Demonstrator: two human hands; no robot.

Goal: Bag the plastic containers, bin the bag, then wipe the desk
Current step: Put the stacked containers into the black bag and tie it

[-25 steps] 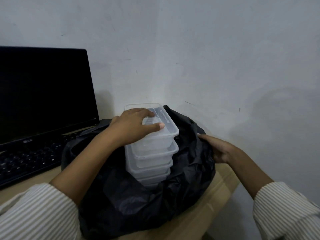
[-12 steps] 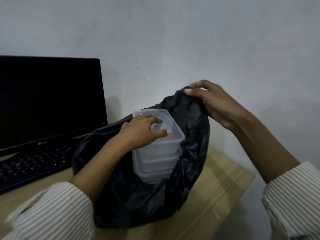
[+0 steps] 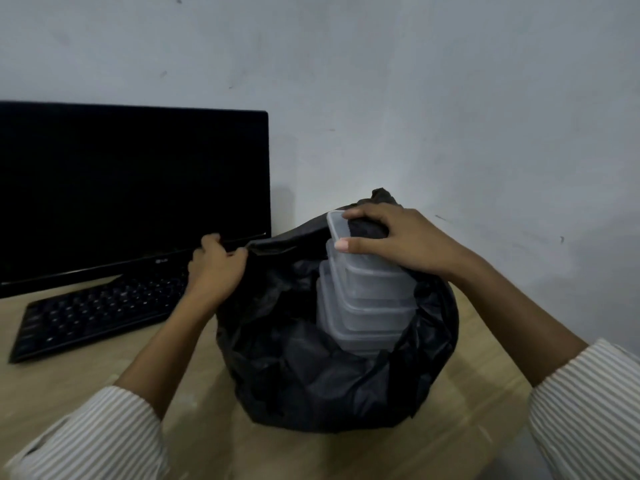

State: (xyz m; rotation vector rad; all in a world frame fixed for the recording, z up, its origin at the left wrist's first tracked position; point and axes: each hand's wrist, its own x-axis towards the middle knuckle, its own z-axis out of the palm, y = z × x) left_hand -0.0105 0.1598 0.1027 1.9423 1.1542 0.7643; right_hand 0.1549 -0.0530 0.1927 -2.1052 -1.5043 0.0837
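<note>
Plastic containers (image 3: 363, 299), clear and rectangular, stand nested in a stack inside a black bin bag (image 3: 311, 375) that sits on the right part of the wooden desk (image 3: 104, 368). The stack leans a little, its top rim rising above the bag's mouth on the far side. The bag's sides are pulled up around the stack, though its near left side gapes so the containers show through the opening.

The right hand (image 3: 398, 240) curls over the top of the stack, thumb across the near edge of the uppermost container, and a fold of black plastic is bunched under its fingers; it grips the bag's edge against that container. The left hand (image 3: 216, 268) is closed on the bag's far left edge, pinching the plastic and drawing it out toward the left. Both forearms come out of striped sleeves (image 3: 97, 441).

To the left, a black keyboard (image 3: 97, 313) lies on the desk, just beside the bag, and behind it a dark monitor (image 3: 131, 192) stands against the pale wall (image 3: 415, 98)
</note>
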